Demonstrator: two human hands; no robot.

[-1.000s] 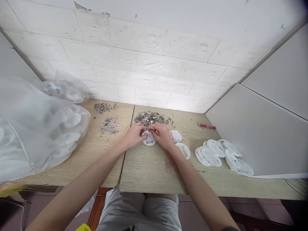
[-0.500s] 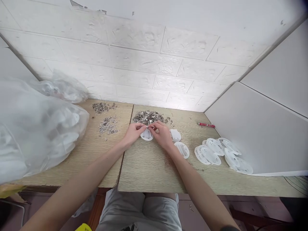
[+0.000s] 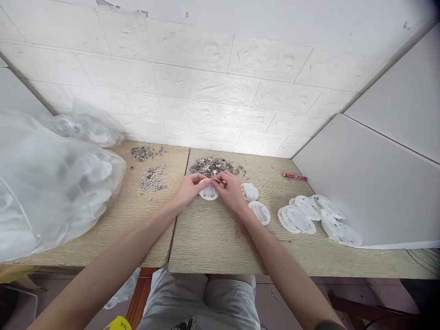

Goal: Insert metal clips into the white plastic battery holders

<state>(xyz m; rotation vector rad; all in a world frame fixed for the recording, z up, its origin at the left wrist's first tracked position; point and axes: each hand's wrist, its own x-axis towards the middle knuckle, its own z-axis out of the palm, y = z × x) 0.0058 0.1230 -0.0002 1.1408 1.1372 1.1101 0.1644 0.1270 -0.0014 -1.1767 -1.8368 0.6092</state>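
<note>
Head view: the white disc [image 3: 208, 193] lies on the bench [image 3: 213, 243] between the two hands, beneath the fingertips at its far edge. The left hand [image 3: 189, 189] has thumb and fingers closed on that edge. The right hand [image 3: 231, 190] has thumb and forefinger drawn nearly together there (whether on the disc or a small part is hidden).

Just beyond the fingers sits a metal-parts heap [image 3: 210, 165], with the wall [image 3: 206, 87] behind it. A board seam [image 3: 176, 220] runs left of the disc. Right of it, a square-topped white piece [image 3: 250, 192] and a second disc [image 3: 260, 213] limit sideways room. Bare wood extends nearward to the bench's front edge.
</note>
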